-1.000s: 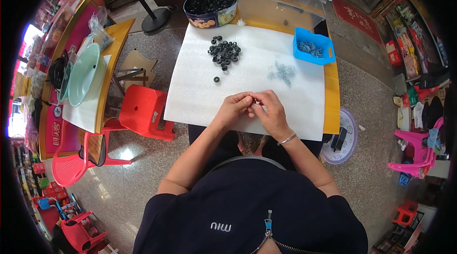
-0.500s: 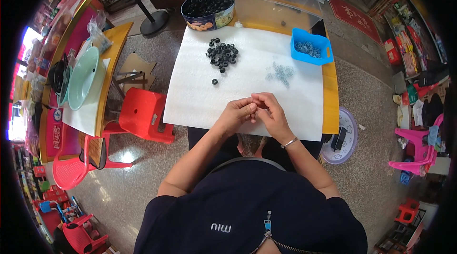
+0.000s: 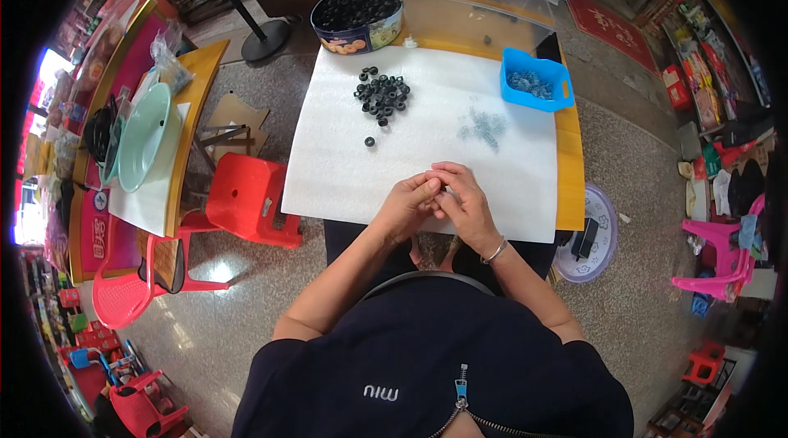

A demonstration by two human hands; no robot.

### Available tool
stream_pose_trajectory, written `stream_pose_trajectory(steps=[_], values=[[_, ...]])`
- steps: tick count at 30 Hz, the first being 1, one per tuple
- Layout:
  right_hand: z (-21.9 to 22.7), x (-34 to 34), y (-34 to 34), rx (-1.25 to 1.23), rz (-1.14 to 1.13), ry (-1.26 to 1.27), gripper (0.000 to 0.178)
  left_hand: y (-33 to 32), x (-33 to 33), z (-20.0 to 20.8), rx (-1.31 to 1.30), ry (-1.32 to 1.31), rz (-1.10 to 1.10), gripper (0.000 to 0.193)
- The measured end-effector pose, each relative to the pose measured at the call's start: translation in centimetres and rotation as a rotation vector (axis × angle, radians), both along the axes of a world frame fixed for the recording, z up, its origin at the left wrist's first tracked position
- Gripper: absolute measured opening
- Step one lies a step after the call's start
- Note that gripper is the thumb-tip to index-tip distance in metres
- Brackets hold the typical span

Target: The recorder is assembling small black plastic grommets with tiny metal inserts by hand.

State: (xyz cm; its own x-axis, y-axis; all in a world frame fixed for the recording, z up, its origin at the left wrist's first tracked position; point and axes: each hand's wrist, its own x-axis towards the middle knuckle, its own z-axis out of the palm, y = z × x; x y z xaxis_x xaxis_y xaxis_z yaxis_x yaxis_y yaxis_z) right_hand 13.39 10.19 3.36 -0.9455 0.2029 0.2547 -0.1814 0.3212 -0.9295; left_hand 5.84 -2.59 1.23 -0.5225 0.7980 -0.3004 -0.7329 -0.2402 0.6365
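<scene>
Above the near edge of the white sheet point(image 3: 328, 183), my left hand point(image 3: 409, 201) and my right hand point(image 3: 465, 206) meet with fingertips pinched together. A dark spot shows between the fingers, but what they hold is mostly hidden. Farther off to the left lies a loose cluster of small black rings point(image 3: 382, 97), and a single black ring point(image 3: 369, 142) sits nearer to me. Right of it, tiny bluish see-through pieces point(image 3: 484, 126) are scattered on the sheet. More of these fill the bottom of a blue plastic basket point(image 3: 538, 98) at the far right.
A round tin point(image 3: 358, 37) heaped with black rings stands at the table's far left, beside a clear plastic box point(image 3: 476, 7). Left of the table are a red stool point(image 3: 246, 196) and a side table with a green basin point(image 3: 148, 138). A patterned tub point(image 3: 606, 233) sits on the floor at right.
My right hand has curled slightly farther over the left fingertips, and a dark spot now shows between them. The things on the table have stayed put.
</scene>
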Motion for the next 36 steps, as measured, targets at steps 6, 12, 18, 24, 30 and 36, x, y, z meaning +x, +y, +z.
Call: stream_pose_trajectory(steps=[6,12,18,24,30,36], values=[[0.7,-0.3,1.4,0.343,-0.027,0.087,0.021,-0.5,-0.6,-1.2,0.037,0.006,-0.065,0.034],[0.5,-0.9,1.2,0.279,-0.128,0.132,0.023,0.0,-0.8,-0.8,0.09,-0.102,0.005,0.028],[0.9,-1.1,1.6,0.345,-0.118,0.128,0.025,0.2,-0.7,-1.1,0.07,-0.065,0.107,0.023],[1.4,-1.2,1.3,0.212,-0.155,0.149,0.024,0.3,-0.7,-0.7,-0.016,0.088,0.136,0.022],[1.5,-0.9,1.5,-0.001,-0.201,0.082,0.015,0.0,-0.8,0.4,0.052,-0.047,0.187,0.022],[0.1,-0.9,1.2,-0.267,-0.207,-0.006,0.013,0.0,-0.7,0.2,0.092,-0.009,0.191,0.023]])
